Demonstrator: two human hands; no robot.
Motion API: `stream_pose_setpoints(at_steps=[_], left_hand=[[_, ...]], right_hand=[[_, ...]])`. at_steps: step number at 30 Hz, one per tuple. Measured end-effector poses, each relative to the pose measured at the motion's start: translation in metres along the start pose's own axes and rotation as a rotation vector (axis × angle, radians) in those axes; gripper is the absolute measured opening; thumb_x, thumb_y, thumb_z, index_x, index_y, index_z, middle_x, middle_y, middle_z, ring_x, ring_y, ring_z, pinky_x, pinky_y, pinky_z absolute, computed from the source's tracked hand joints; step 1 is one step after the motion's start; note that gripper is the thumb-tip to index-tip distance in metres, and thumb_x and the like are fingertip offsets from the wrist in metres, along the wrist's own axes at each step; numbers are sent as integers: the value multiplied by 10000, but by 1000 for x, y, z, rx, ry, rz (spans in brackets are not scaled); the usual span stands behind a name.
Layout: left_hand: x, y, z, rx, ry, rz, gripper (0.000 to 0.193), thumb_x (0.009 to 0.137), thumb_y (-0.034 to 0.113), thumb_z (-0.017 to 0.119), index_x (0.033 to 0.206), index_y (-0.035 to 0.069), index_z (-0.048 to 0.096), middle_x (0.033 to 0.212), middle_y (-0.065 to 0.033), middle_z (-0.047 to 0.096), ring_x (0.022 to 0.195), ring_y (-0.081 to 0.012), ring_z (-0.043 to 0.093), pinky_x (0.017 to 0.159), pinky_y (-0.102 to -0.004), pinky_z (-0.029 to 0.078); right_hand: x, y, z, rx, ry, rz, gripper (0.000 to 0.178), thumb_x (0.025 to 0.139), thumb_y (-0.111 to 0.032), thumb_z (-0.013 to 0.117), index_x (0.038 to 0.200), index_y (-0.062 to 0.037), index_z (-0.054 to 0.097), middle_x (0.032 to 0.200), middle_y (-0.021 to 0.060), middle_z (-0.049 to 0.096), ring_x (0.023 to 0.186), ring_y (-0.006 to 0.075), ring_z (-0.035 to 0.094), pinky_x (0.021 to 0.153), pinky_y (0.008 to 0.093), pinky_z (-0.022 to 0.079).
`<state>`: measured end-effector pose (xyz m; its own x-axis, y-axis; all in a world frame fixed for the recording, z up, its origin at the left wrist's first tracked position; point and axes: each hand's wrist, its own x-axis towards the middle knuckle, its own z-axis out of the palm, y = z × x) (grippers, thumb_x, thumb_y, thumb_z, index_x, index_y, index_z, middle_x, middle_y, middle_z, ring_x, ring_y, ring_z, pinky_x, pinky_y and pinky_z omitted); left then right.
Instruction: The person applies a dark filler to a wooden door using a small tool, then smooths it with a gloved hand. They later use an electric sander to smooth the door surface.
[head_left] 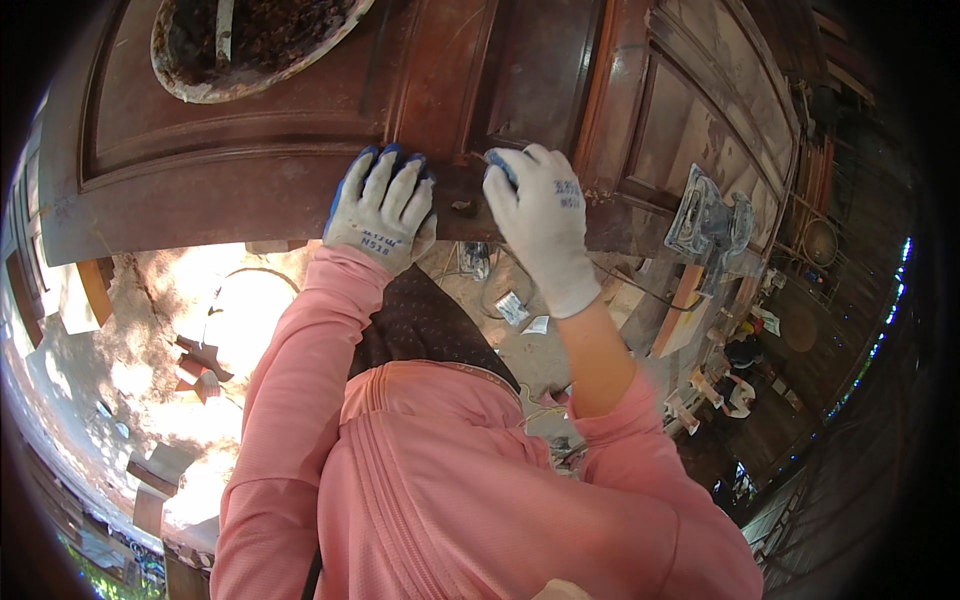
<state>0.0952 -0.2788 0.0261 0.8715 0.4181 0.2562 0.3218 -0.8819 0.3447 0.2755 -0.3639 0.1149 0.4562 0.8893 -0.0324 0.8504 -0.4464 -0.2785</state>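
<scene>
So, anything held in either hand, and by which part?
Can't tell: the left hand lies over the near side of the wooden panel, the right hand curls over it too, and whatever is under them is hidden.

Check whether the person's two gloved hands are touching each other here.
Apart. The head view shows it: a strip of the brown wooden panel is visible between the left hand and the right hand.

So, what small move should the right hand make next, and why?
Perhaps slide the right hand slightly left, toward the small mark on the brown wooden panel: it lies between that hand and the left hand, which rests on the panel.
</scene>
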Motion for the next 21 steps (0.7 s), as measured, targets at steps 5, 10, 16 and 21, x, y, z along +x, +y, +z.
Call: stream_pose_setpoints(at_steps=[5, 10, 16, 21], left_hand=[[-1, -1, 1, 5, 4, -6, 461, 807, 304, 703, 1211, 88, 661, 1367, -118, 597, 1307, -361, 529, 1167, -547, 386], [0, 0, -1, 17, -7, 1, 465, 808, 297, 702, 1219, 85, 655, 1361, -118, 598, 1304, -363, 530, 1165, -551, 384], [0, 0, 3, 6, 30, 14, 465, 814, 300, 697, 1223, 83, 652, 1354, -121, 602, 1301, -366, 533, 1162, -557, 384], [-2, -1, 3, -6, 78, 26, 466, 811, 298, 699, 1219, 78, 652, 1350, -124, 604, 1297, -368, 537, 1155, -559, 392]], right_hand=[[-17, -11, 14, -91, 81, -24, 218, 903, -217, 673, 1062, -91, 752, 883, 78, 651, 850, 290, 610, 764, 439, 488], [-23, -22, 26, -117, 103, -52, 256, 907, -242, 677, 1081, -64, 737, 906, 85, 641, 874, 290, 604, 764, 432, 488], [-30, -39, 23, -141, 51, -43, 292, 913, -215, 696, 1137, -28, 719, 921, 121, 618, 861, 317, 588, 771, 441, 498], [-38, -31, 22, 5, 126, -9, 293, 924, -222, 681, 1143, -30, 709, 914, 116, 606, 859, 320, 579, 764, 442, 491]])
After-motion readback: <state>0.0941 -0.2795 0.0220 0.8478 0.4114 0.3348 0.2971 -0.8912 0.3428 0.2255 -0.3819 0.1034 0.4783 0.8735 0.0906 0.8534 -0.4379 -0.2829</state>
